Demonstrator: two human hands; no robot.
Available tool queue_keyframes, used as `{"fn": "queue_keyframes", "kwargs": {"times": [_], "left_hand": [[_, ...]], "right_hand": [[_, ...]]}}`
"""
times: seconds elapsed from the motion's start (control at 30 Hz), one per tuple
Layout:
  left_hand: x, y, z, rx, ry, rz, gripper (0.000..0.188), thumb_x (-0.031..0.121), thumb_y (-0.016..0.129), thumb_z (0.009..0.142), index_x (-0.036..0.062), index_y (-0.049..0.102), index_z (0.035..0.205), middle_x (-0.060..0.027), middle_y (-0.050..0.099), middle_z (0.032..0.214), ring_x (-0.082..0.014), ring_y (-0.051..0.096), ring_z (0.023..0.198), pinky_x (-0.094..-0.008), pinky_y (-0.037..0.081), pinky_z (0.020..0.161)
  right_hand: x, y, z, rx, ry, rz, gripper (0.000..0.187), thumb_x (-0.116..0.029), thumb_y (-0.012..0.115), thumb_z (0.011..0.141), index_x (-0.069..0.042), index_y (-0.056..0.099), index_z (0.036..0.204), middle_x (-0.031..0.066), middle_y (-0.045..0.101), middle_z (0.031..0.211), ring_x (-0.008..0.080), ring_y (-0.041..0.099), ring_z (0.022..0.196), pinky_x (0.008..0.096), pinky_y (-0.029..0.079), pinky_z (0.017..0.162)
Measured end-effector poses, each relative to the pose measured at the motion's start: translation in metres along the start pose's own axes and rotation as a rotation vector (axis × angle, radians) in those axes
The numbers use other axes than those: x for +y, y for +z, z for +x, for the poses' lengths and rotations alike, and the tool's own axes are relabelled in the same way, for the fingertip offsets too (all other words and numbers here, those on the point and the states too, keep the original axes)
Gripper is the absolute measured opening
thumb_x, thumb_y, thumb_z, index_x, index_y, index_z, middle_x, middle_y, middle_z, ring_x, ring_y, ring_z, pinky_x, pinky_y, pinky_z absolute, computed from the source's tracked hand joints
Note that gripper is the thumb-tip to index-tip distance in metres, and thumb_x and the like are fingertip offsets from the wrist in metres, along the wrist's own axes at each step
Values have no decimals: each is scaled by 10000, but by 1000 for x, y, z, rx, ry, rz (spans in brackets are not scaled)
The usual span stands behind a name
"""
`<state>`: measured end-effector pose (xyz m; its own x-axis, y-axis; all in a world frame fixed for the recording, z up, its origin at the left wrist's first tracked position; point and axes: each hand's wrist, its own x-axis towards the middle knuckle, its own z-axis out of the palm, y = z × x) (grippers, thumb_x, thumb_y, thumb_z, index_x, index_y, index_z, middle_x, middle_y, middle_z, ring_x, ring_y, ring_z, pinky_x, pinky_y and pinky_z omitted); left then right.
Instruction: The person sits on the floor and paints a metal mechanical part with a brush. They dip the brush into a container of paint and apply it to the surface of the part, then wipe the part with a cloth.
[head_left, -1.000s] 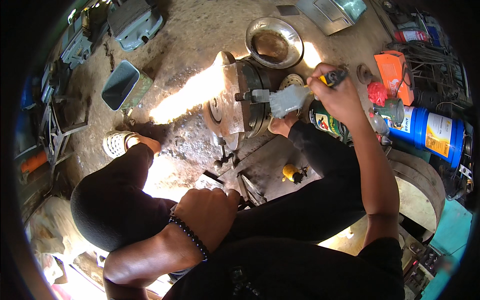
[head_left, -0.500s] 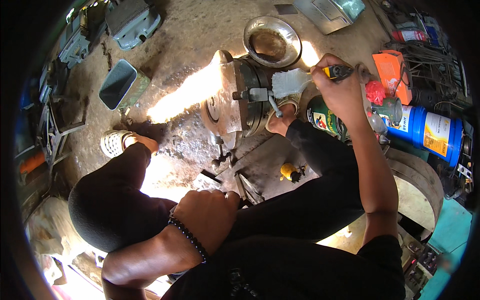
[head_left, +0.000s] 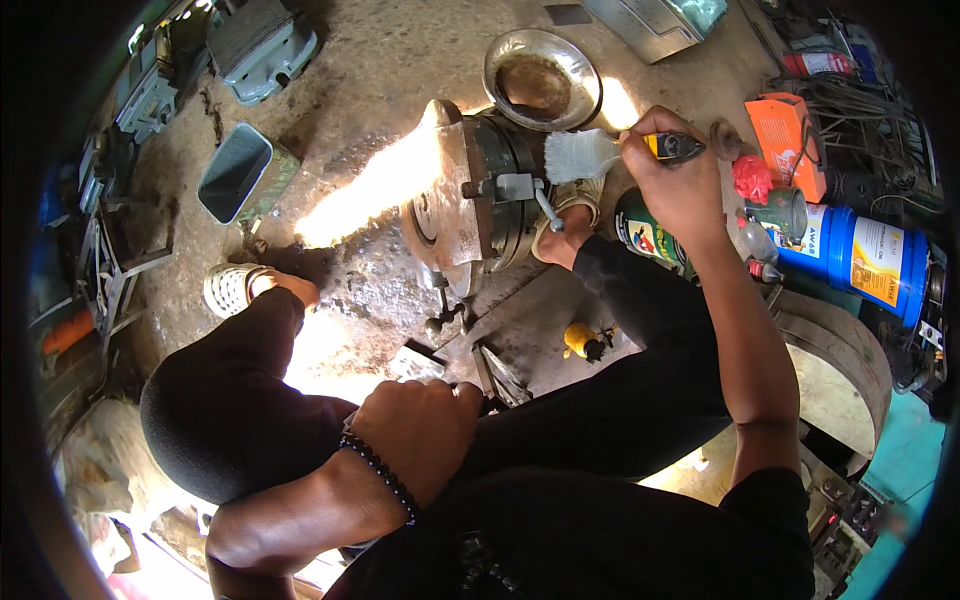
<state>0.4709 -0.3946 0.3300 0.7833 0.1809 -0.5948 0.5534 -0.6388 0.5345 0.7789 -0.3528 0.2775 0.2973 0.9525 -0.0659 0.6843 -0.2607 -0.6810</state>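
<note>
My right hand (head_left: 678, 172) grips a wide paintbrush (head_left: 583, 157) by its yellow and black handle. The brush's pale grey bristles point left, beside a machine part with a round, worn metal face and a dark green body (head_left: 503, 165). A small grey lever fitting (head_left: 517, 187) sticks out of that part just below the bristles. My left hand (head_left: 415, 430), with a dark bead bracelet at the wrist, is curled into a fist over my lap. Something dark shows by its thumb, but what it holds, if anything, is hidden.
A round metal basin (head_left: 590, 108) lies beyond the machine part. Right of my foot stands a dark green can (head_left: 632, 225); farther right are blue buckets (head_left: 868, 265) and an orange box (head_left: 783, 140). A cut-open container (head_left: 270, 180) stands at left. A yellow object (head_left: 577, 340) lies near my leg.
The paintbrush has shifted very slightly upward in my right hand, its bristles still pointing left. My left fist stays over my lap.
</note>
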Motion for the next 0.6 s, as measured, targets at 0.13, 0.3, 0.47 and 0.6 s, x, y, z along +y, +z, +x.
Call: {"fn": "queue_keyframes", "kwargs": {"times": [0.13, 0.3, 0.47, 0.6], "left_hand": [[0, 0, 1, 14, 13, 8, 114, 119, 562, 909, 37, 634, 942, -124, 693, 775, -264, 720, 718, -365, 562, 619], [1, 1, 1, -20, 11, 33, 130, 144, 556, 932, 39, 628, 956, -116, 681, 759, -263, 713, 702, -371, 554, 602], [1, 0, 2, -14, 10, 14, 152, 188, 572, 940, 48, 623, 972, -113, 678, 762, -260, 711, 698, -366, 551, 603], [1, -1, 3, 2, 32, 9, 186, 231, 603, 937, 49, 617, 972, -113, 678, 772, -257, 711, 703, -364, 549, 608]], "right_hand": [[3, 2, -3, -58, -38, 15, 74, -44, 666, 861, -8, 611, 826, 4, 641, 793, 70, 566, 760, 262, 467, 720], [4, -4, -6, -77, -131, 95, 77, -51, 665, 849, -10, 611, 812, 14, 634, 774, 68, 547, 747, 262, 462, 715], [1, -8, -7, -140, 29, -38, 112, -141, 698, 814, -43, 647, 831, 76, 628, 698, 145, 590, 652, 301, 499, 701], [0, -5, -3, -24, -105, 68, 137, -163, 702, 806, -43, 650, 847, 107, 634, 710, 169, 598, 654, 309, 501, 716]]}}
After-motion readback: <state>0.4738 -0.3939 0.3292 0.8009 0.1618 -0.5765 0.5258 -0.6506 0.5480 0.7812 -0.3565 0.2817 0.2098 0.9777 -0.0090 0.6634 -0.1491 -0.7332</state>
